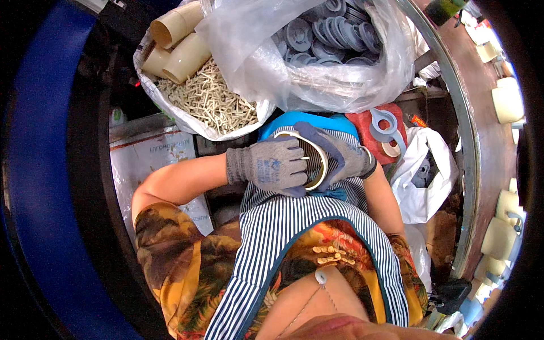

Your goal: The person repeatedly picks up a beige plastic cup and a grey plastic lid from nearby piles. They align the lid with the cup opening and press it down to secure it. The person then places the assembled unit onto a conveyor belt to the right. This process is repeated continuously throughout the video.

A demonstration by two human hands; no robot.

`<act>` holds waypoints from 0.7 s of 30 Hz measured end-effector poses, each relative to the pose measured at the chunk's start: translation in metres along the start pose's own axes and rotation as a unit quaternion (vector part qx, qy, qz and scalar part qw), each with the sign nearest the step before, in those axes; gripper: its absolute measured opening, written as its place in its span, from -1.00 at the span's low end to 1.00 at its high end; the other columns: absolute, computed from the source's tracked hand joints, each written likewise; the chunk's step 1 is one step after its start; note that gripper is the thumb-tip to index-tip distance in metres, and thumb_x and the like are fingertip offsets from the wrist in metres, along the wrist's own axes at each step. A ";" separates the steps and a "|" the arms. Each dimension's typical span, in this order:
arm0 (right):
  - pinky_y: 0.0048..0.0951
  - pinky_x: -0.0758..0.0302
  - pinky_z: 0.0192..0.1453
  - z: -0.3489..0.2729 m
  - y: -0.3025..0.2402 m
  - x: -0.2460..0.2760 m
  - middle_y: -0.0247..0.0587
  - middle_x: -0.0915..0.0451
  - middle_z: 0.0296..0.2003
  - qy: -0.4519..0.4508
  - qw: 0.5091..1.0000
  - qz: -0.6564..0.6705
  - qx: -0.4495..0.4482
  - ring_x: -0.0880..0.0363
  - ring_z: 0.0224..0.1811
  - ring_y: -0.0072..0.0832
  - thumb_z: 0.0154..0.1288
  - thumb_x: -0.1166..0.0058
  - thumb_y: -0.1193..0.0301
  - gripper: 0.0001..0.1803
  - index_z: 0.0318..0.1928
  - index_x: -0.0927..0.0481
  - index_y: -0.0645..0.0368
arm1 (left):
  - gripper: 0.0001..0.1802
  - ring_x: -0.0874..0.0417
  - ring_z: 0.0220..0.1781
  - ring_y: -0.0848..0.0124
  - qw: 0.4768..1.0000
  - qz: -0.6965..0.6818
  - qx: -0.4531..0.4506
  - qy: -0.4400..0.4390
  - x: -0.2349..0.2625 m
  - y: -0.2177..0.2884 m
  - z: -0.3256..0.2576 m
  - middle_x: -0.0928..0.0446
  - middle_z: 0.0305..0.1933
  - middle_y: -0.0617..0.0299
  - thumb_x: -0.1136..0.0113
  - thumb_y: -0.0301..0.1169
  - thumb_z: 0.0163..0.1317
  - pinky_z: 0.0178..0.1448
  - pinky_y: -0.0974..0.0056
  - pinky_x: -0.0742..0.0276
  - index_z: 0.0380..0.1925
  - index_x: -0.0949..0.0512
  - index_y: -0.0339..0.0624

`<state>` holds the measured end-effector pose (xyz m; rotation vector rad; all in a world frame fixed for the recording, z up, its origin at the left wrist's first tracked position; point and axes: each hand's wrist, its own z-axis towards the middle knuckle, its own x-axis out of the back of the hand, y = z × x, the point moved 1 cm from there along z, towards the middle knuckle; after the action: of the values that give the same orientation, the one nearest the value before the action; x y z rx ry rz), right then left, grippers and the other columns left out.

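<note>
Above my lap, both hands in grey knit gloves hold a short cream plastic pipe piece [324,165], its round open end facing up. My left hand [275,164] is closed over its left side, fingers reaching across the opening. Around the far and right side, my right hand [344,156] is wrapped with its fingers bent. A small pale sliver [305,158] shows at the left fingertips; whether it is a loose peg I cannot tell. The gloves hide much of the pipe's wall.
Ahead, a white sack [181,116] holds small pale pegs [212,99] and several cream pipe pieces [187,56]. Beside it, a clear plastic bag [243,56] contains grey round caps [326,34]. A grey ring part [384,126] lies on red material at right, near a white bag [416,195]. A metal-edged bench [462,141] carries cream parts.
</note>
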<state>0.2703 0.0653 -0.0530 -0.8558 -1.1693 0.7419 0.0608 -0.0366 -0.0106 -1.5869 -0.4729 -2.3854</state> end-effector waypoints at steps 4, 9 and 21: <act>-0.20 -0.16 0.51 0.004 -0.002 0.006 -0.04 -0.22 0.43 0.004 0.999 0.043 -0.010 -0.23 0.46 -0.23 -0.40 -0.65 0.01 0.43 0.49 -0.08 0.20 | -0.60 -0.51 -0.25 0.24 0.999 0.002 -0.011 0.043 0.003 -0.008 0.002 -0.45 -0.33 0.25 -0.28 0.06 0.05 -0.12 0.10 -0.45 -0.46 -0.49 0.00; -0.23 -0.12 0.52 0.000 0.017 0.001 -0.03 -0.26 0.39 0.099 0.975 0.194 -0.040 -0.22 0.44 -0.27 -0.20 -0.58 0.08 0.32 0.48 -0.03 0.28 | -0.52 -0.52 -0.25 0.13 0.986 -0.033 0.117 0.113 0.020 -0.013 0.000 -0.48 -0.31 0.16 -0.36 0.08 0.00 -0.12 0.06 -0.41 -0.41 -0.51 -0.08; -0.14 -0.04 0.54 -0.007 -0.027 -0.031 0.17 -0.12 0.43 0.178 0.974 0.065 -0.127 -0.09 0.50 -0.05 -0.30 -0.61 0.00 0.46 0.48 0.07 0.38 | -0.40 -0.06 -0.71 0.55 0.144 -0.856 0.065 0.491 0.011 -0.048 -0.059 -0.03 -0.72 0.47 0.11 0.17 0.43 -0.62 0.35 -0.04 -0.70 -0.25 0.07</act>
<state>0.2711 0.0243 -0.0451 -1.2334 -0.9019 0.5212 -0.0111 -0.0155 -0.0284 -1.1025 1.1349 1.1165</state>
